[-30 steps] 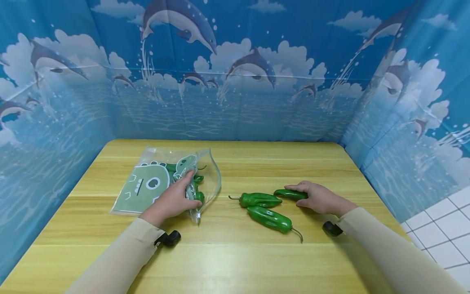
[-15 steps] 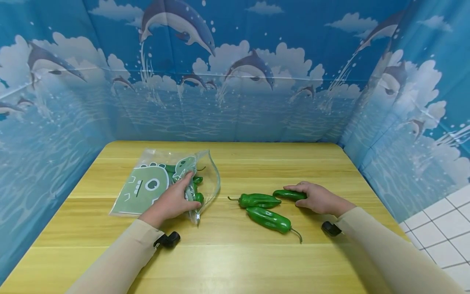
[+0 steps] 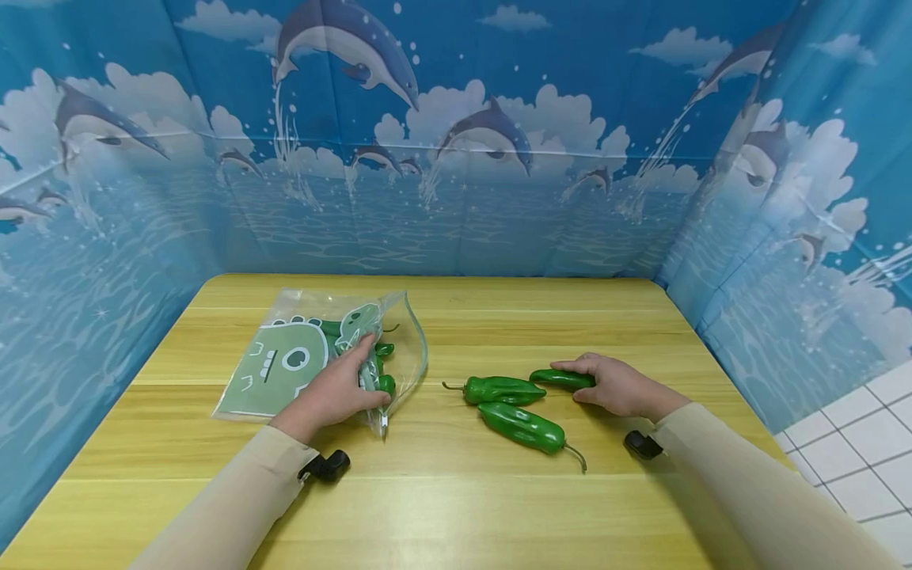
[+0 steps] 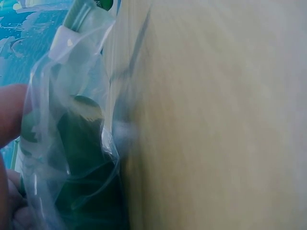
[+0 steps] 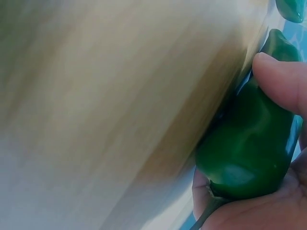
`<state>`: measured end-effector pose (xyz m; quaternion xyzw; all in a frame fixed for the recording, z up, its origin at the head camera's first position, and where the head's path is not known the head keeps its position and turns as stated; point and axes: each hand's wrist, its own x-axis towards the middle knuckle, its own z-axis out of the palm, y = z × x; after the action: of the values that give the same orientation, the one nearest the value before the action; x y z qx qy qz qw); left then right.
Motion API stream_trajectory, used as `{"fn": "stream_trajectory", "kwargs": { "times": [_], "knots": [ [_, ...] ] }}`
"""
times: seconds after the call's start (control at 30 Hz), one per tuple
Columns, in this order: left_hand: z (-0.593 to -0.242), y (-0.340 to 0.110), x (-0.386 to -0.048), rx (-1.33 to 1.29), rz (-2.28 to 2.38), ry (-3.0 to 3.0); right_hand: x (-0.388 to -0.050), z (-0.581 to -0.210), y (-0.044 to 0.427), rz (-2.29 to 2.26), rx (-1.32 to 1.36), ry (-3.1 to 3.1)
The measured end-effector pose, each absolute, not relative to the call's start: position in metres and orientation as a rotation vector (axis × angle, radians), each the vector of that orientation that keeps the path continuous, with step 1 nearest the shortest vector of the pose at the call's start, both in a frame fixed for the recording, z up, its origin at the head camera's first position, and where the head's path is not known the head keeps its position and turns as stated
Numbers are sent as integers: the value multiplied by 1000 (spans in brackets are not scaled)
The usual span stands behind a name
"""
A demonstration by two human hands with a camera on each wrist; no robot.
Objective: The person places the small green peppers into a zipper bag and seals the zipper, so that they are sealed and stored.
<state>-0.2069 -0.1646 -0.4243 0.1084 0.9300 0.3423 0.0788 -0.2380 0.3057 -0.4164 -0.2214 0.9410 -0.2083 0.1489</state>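
A clear zip bag [image 3: 267, 372] with a green cartoon dinosaur print lies on the left of the table, its mouth facing right. Several green peppers [image 3: 385, 384] show inside near the opening. My left hand [image 3: 335, 392] grips the bag over the peppers, thumb on the near side. In the left wrist view, the bag's film [image 4: 72, 158] covers a dark green pepper beside the thumb. On the right, my right hand [image 3: 616, 385] holds a green pepper [image 5: 249, 143] low at the table, thumb across it and the stem by the palm. Two more green peppers [image 3: 502, 389] [image 3: 523, 427] lie between the hands.
The yellow wood-grain table [image 3: 442, 514] has a blue dolphin-print curtain [image 3: 463, 214] around its back and sides. White floor tiles [image 3: 862, 443] show beyond the right edge. Each wrist wears a small black camera [image 3: 325, 465].
Both hands keep their hold, one on the bag and one on the pepper. The view shifts very slightly; nothing on the table visibly moves.
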Motion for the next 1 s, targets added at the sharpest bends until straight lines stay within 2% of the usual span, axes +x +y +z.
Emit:
{"fn": "stream_trajectory", "kwargs": {
  "times": [0.73, 1.0],
  "knots": [
    [-427, -166, -206, 321, 1029, 2772, -239, -416, 305, -571, -658, 2726],
    [-427, -167, -207, 331, 1024, 2775, -246, -398, 295, -622, -581, 2805]
  ]
}}
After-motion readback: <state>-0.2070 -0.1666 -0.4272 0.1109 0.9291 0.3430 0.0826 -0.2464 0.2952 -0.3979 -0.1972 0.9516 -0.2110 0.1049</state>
